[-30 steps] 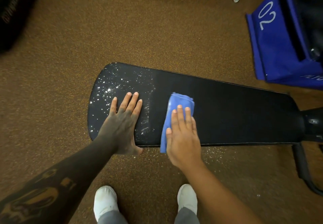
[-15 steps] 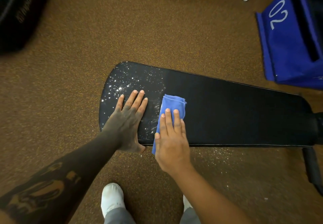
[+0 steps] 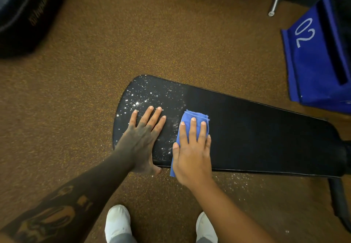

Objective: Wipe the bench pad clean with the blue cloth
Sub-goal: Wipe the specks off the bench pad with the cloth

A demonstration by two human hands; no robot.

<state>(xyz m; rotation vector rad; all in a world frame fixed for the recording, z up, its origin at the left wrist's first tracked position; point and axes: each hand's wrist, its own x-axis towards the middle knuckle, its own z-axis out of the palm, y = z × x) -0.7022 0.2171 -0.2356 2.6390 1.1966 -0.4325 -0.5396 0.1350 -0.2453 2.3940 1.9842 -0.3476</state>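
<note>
Speckled brown rubber floor (image 3: pixel 133 43), long black tapered bench pad (image 3: pixel 256 134) running left-right, powder-dusted rounded left end, left hand (image 3: pixel 141 138) flat, right hand (image 3: pixel 191 153) flat-fingered pressing folded blue cloth (image 3: pixel 195 118)

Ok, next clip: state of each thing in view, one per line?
bench pad: right part clean, rounded left end speckled white
blue cloth: folded, flat on the pad, overhanging its near edge
right hand: fingers straight, pressing the cloth
left hand: flat on the speckled end

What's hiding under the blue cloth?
The black bench pad. The right hand presses the cloth flat on it. White specks show beside it; any beneath are hidden.
</note>
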